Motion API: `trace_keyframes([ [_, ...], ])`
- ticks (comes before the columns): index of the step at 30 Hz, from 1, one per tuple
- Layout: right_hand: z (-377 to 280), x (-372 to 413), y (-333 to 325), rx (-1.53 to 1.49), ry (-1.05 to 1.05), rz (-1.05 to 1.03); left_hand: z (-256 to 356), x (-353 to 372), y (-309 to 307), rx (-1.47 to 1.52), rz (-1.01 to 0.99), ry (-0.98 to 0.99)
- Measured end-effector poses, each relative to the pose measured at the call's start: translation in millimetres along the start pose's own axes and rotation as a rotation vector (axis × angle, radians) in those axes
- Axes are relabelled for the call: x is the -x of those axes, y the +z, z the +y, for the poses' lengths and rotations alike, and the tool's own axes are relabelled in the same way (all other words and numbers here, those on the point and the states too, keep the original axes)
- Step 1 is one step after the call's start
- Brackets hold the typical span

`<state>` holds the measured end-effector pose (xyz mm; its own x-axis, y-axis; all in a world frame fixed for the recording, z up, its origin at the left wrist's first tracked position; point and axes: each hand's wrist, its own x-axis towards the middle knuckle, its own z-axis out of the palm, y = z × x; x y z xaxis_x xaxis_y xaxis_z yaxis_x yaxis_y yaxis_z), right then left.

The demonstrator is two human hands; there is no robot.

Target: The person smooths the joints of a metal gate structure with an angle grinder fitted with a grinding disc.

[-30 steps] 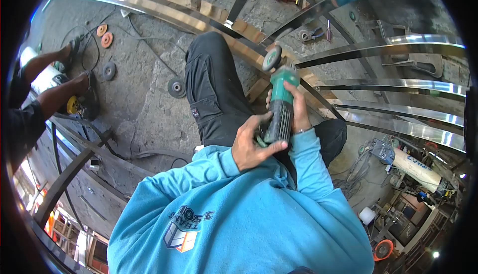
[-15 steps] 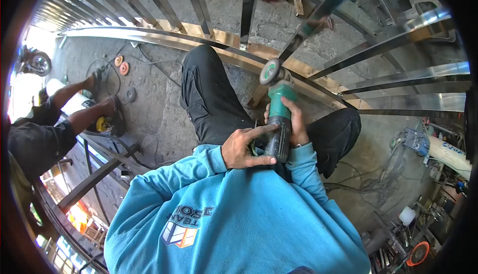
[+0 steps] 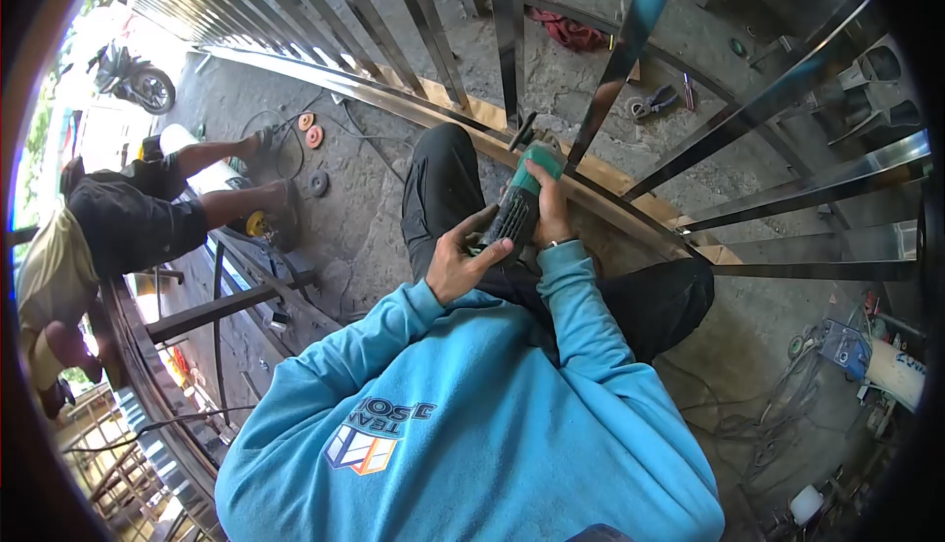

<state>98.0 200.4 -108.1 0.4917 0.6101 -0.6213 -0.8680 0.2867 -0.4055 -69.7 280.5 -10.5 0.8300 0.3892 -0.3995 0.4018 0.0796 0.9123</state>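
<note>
A green and black angle grinder (image 3: 514,209) is held over my lap, its disc (image 3: 523,132) seen nearly edge-on beside the lower rail of a shiny metal-bar frame (image 3: 508,45). My right hand (image 3: 551,205) wraps round the green front part, thumb on top. At the black rear body is my left hand (image 3: 461,262), with its thumb and fingers on either side of it. Whether the disc touches the metal cannot be told. The undersides of both hands' grips are hidden.
To the left, another person (image 3: 128,217) is bent near a dark metal frame (image 3: 212,308). Loose discs (image 3: 314,135) and cables lie on the floor. Beyond the bars are pliers (image 3: 655,102) and a red cloth (image 3: 569,30). A blue machine (image 3: 845,345) stands at right.
The grinder has turned, so its disc now shows edge-on instead of face-on. Both hands have moved slightly left with it. The view has shifted, showing more of the other person.
</note>
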Motion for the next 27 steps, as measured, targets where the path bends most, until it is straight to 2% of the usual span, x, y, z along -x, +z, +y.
trace_keyframes([
  [2,11,-11,-7,0.005,-0.071,0.017,2,1,-5,-0.03,0.02,0.023],
  [5,9,9,22,-0.054,-0.125,0.107,1,-3,-18,-0.031,0.031,0.041],
  [7,5,19,35,-0.035,-0.124,0.139,0,-6,-27,-0.155,0.024,0.116],
  [11,23,19,30,-0.095,0.025,0.216,8,6,-39,-0.163,-0.007,0.116],
  [15,33,35,49,-0.076,0.036,0.113,5,26,-48,-0.132,0.011,0.161],
  [17,33,39,71,-0.059,0.098,0.113,0,30,-52,0.034,0.096,0.208],
  [18,37,37,81,-0.065,0.088,0.087,7,34,-58,0.087,0.074,0.112],
  [21,45,9,86,0.016,0.16,0.039,-8,25,-74,0.097,0.129,0.14],
  [22,47,0,94,0.001,0.127,0.077,-5,19,-82,-0.019,0.149,0.166],
  [23,49,-10,98,-0.01,0.125,0.082,-5,11,-87,-0.026,0.14,0.162],
  [25,50,-34,100,0.08,-0.079,0.1,-5,-4,-94,-0.034,0.21,0.103],
  [27,69,-80,82,0.046,-0.118,0.162,-7,-17,-96,-0.025,0.214,0.112],
])
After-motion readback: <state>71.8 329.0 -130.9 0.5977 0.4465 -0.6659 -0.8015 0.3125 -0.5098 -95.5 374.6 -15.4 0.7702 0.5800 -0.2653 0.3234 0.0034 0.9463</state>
